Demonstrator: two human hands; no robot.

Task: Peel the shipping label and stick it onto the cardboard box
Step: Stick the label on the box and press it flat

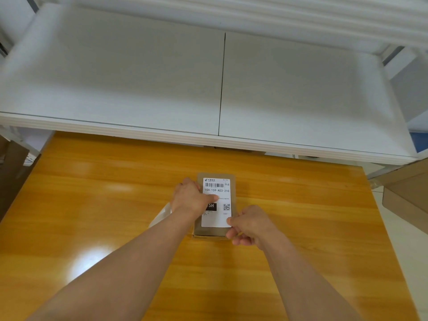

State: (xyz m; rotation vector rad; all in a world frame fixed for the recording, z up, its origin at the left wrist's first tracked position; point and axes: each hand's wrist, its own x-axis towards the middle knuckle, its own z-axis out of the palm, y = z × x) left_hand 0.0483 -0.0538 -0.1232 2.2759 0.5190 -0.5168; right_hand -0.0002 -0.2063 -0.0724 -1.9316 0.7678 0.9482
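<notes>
A small brown cardboard box (pixel 233 181) lies on the orange wooden table (pixel 301 205). A white shipping label (pixel 217 216) with a barcode and a QR code lies flat on the box's top face. My left hand (pixel 190 198) grips the box's left side, its thumb pressing across the middle of the label. My right hand (pixel 249 224) is at the box's near right corner, thumb on the label's bottom right corner, the other fingers curled against the box's side. A white sheet (pixel 161 215), likely the label backing, lies on the table under my left wrist.
A white shelf (pixel 162 89) juts out over the far part of the table. Brown cardboard pieces stand at the far right (pixel 407 193) and at the left edge (pixel 11 170).
</notes>
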